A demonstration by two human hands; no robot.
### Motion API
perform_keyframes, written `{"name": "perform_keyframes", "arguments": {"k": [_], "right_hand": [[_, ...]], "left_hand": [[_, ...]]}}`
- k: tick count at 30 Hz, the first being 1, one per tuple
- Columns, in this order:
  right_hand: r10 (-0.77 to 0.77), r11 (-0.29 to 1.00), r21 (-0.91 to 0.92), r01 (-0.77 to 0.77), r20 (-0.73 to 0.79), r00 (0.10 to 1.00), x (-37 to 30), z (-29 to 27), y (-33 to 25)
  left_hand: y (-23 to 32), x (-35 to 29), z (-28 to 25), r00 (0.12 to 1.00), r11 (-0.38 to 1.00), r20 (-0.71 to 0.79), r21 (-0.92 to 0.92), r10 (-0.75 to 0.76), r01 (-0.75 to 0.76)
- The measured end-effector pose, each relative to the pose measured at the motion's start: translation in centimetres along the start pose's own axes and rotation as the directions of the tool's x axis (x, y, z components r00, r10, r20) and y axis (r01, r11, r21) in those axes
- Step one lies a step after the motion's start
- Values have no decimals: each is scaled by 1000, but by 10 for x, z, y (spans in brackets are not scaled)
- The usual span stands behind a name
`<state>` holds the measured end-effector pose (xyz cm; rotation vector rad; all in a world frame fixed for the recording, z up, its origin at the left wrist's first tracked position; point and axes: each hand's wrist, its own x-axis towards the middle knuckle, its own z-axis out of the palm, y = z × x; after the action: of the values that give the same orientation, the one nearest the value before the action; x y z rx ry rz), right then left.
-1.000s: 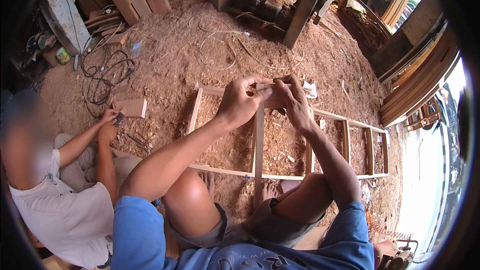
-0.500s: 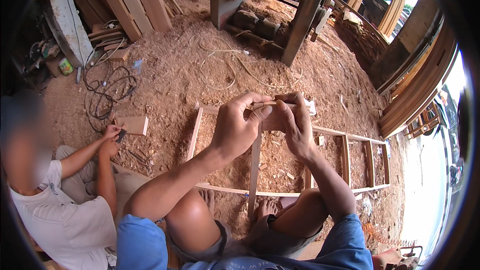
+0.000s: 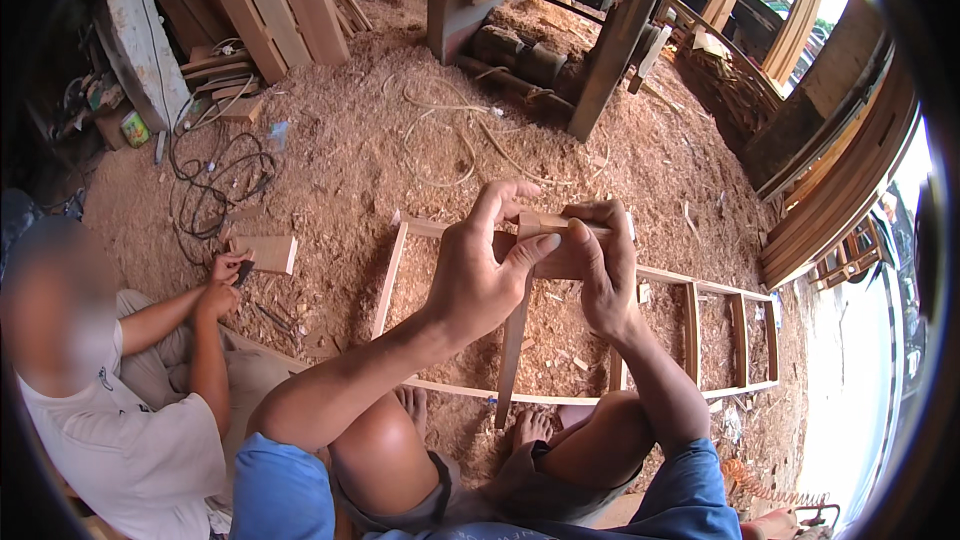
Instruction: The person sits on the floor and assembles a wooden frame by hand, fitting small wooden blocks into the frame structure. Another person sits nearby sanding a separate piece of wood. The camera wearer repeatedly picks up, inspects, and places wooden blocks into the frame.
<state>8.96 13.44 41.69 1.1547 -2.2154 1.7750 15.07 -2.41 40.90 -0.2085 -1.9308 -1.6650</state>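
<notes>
Well, over on the far left a small green can (image 3: 134, 130) stands on the floor, but what it contains I can't make out from here. Out in front of the seated worker, above the shavings (image 3: 340, 130), is a wooden block (image 3: 562, 265), its long axis running left to right and dipping slightly rightward. The right hand (image 3: 605, 265) grips its right end between thumb and bent fingers; the left hand (image 3: 485, 270) has forefinger and thumb spread wide, the thumb touching the block, though whether its other fingers grip I cannot tell. One long slat (image 3: 512, 355) runs from under the block toward the near side, pointing a touch left; how they meet is hidden. Below lies one ladder-like frame (image 3: 692, 325), with five crossbars visible, counting both ends. One co-worker (image 3: 130, 430) sits on the left, holding one dark tool (image 3: 243, 272) beside one pale board (image 3: 265, 253).
</notes>
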Motion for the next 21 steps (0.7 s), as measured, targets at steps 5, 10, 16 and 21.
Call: {"name": "perform_keyframes", "arguments": {"k": [5, 10, 16, 21], "right_hand": [[20, 1000, 21, -21, 7, 1000, 2, -2, 2], [102, 995, 7, -102, 3, 995, 6, 1, 9], [193, 980, 45, -193, 15, 981, 6, 4, 16], [183, 983, 19, -183, 14, 983, 6, 7, 17]], "left_hand": [[3, 4, -6, 995, 999, 90, 40, -35, 31], [-8, 10, -3, 989, 992, 71, 4, -129, 129], [-17, 11, -2, 990, 989, 43, 60, -135, 132], [-15, 10, -3, 979, 979, 40, 62, -198, 196]]}}
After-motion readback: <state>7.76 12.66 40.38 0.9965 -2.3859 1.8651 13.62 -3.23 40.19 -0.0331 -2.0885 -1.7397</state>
